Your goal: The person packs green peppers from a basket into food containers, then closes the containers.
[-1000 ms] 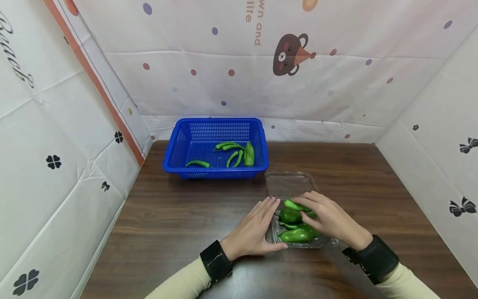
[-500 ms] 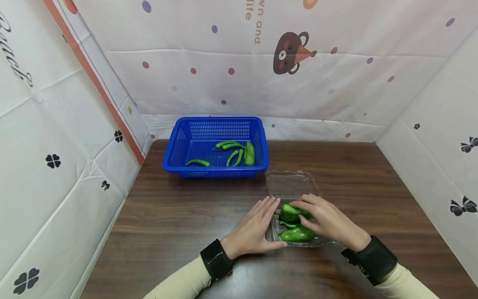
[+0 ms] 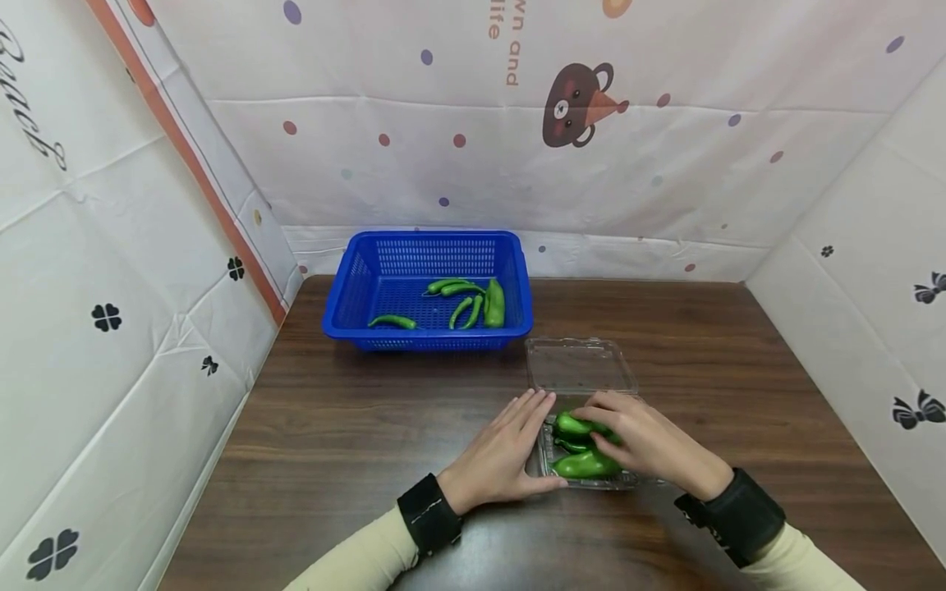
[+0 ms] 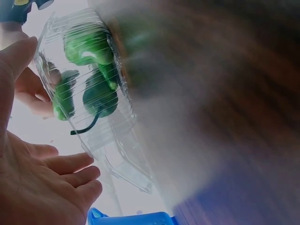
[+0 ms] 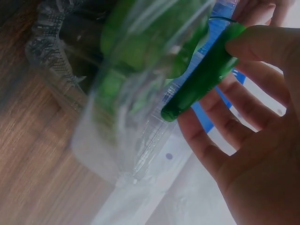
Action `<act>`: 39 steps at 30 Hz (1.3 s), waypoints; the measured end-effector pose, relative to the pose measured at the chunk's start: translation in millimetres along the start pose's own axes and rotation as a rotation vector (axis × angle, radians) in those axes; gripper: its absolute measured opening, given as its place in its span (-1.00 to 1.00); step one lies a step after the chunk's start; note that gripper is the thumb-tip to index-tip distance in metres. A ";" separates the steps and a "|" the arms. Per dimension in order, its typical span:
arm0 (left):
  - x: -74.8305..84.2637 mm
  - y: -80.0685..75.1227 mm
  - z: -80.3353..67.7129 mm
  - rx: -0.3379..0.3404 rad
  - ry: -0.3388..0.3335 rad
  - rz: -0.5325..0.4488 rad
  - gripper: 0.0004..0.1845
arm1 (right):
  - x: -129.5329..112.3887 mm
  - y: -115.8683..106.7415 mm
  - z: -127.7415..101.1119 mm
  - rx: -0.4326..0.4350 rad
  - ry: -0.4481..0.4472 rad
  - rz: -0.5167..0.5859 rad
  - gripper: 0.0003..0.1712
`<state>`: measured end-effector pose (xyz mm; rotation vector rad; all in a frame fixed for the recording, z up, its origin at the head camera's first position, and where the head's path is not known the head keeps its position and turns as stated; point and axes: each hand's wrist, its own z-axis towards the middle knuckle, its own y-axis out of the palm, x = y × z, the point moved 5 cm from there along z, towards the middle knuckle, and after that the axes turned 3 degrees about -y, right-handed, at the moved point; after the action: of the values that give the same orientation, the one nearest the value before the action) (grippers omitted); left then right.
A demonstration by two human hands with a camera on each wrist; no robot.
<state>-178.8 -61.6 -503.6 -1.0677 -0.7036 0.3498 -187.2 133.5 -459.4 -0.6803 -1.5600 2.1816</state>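
Observation:
My right hand (image 3: 639, 435) pinches a green pepper (image 5: 204, 75) between thumb and fingers, over the far part of a clear plastic clamshell box (image 3: 609, 486). In the right wrist view the thumb lies along one side of that pepper and the fingers along the other. Below it in the box lie more green peppers, a plump one (image 3: 587, 465) nearest the front. My left hand (image 3: 498, 453) is spread at the box's left side, thumb at the near corner and fingertips by the far one. Through the box wall, the left wrist view shows a dark curved stem (image 4: 86, 127).
The box's clear lid (image 3: 580, 365) lies folded back behind it. A blue plastic basket (image 3: 427, 336) with several green peppers stands at the back of the brown wooden table (image 3: 332, 427). White printed sheets (image 3: 414, 172) form walls at the back and sides.
My right hand has lowered the pepper a little toward the box's contents and shifted slightly left. The left hand stays at the box's side.

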 end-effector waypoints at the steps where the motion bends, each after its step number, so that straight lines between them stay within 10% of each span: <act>1: 0.1 -0.1 0.0 -0.002 -0.002 -0.002 0.22 | -0.2 0.7 -0.1 -0.011 0.004 0.002 -0.53; 39: -1.4 0.4 -0.4 -0.031 -0.027 -0.017 0.20 | -0.8 9.2 1.2 -0.089 0.013 0.009 -0.56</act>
<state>-179.5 -62.5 -504.6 -1.0873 -0.7431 0.3405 -187.4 129.1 -467.6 -0.7282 -1.6582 2.1205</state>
